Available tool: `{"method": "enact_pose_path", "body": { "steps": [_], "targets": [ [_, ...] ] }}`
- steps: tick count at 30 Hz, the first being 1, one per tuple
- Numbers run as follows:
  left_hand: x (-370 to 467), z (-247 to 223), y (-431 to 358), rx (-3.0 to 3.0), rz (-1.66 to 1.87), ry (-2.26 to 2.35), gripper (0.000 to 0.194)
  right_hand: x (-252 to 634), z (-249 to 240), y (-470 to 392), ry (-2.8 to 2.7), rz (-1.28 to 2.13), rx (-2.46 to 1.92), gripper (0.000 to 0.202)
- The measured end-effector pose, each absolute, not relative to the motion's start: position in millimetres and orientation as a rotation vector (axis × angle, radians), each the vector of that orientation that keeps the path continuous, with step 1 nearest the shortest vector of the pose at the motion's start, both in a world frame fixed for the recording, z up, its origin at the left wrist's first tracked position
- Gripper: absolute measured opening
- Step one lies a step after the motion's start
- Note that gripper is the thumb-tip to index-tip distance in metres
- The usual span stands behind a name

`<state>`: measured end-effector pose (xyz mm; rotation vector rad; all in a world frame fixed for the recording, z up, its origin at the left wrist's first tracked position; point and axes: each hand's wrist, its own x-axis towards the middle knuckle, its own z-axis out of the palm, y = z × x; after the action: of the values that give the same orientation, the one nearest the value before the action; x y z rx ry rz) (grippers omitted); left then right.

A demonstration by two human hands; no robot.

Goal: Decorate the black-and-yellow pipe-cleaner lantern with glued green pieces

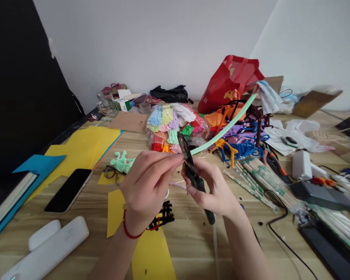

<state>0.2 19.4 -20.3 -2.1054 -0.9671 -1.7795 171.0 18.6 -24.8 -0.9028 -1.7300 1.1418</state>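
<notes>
My right hand (211,186) is wrapped around the dark green handles of a pair of pliers (196,179), whose dark jaws point up and away from me. A long pale green pipe cleaner (225,130) curves up to the right from behind the jaws. Beside the jaws, my left hand (151,175) has its fingers pinched together at the pipe cleaner's near end; the fingers hide the exact grip. Left of that hand lies a bent shape of mint green pipe cleaners (122,161). A black woven pipe cleaner piece (164,214) sits below it, partly covered.
Bundled coloured pipe cleaners (175,124) in clear plastic lie ahead, near a red bag (231,81). Packs of sticks (268,182) and orange-handled pliers (275,163) are on the right. Left are yellow sheets (84,144), a phone (68,190) and a white case (52,249).
</notes>
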Motion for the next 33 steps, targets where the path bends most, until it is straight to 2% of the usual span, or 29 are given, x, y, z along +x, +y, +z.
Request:
{"method": "enact_pose_path", "body": {
  "steps": [7,13,17,20,22,26,30,33],
  "targets": [
    [4,-23,28,-2.077,-1.796,-0.996,0.022,167,-25,22,-1.652,1.147,-1.012,0.011],
    [3,-28,38,-2.078,-1.761,-1.175,0.014,167,-33,37,-1.813,1.119,-1.182,0.017],
    [-1,-29,40,-2.026,-1.825,-1.303,0.013,167,-58,59,-2.077,0.729,-1.647,0.030],
    [-2,-27,38,-2.084,-1.809,-1.304,0.020,163,-86,75,-2.158,0.556,-1.855,0.051],
    [-3,-25,38,-2.128,-1.779,-1.296,0.022,160,-105,82,-2.230,0.468,-1.960,0.058],
    [-4,-27,39,-2.123,-1.821,-1.317,0.018,158,-134,91,-2.341,0.369,-2.090,0.040],
    [-7,-30,41,-2.131,-1.916,-1.370,0.013,160,-147,96,-2.409,0.347,-2.094,0.040],
    [-9,-27,40,-2.151,-1.914,-1.387,0.018,161,-145,98,-2.444,0.411,-2.027,0.040]
  ]
}}
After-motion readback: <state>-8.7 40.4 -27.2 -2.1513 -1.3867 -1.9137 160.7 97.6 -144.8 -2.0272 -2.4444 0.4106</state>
